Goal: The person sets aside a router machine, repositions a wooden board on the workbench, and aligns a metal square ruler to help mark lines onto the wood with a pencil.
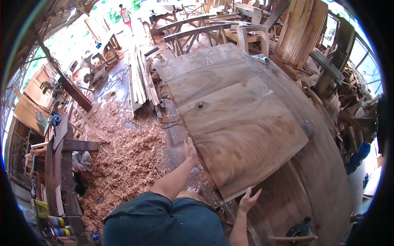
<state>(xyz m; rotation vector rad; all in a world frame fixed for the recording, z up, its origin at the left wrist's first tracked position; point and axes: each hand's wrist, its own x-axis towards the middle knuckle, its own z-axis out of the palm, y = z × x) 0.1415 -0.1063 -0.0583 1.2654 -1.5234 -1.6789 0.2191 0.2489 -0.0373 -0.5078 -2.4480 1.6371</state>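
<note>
With left hand (190,151) straight-fingered by one edge and right hand (248,200) splayed by the near edge, unclenched, contact uncertain, perhaps for steadying the wooden panel (246,131) just beyond the fingertips, apparently laid across a larger slab (322,168) for support.

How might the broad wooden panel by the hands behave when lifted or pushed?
The wooden panel looks flat across its span, so probably stiff. Its breadth suggests it's heavy. Its smooth-looking face could slip; edges near the left hand and right hand may grip better.
</note>
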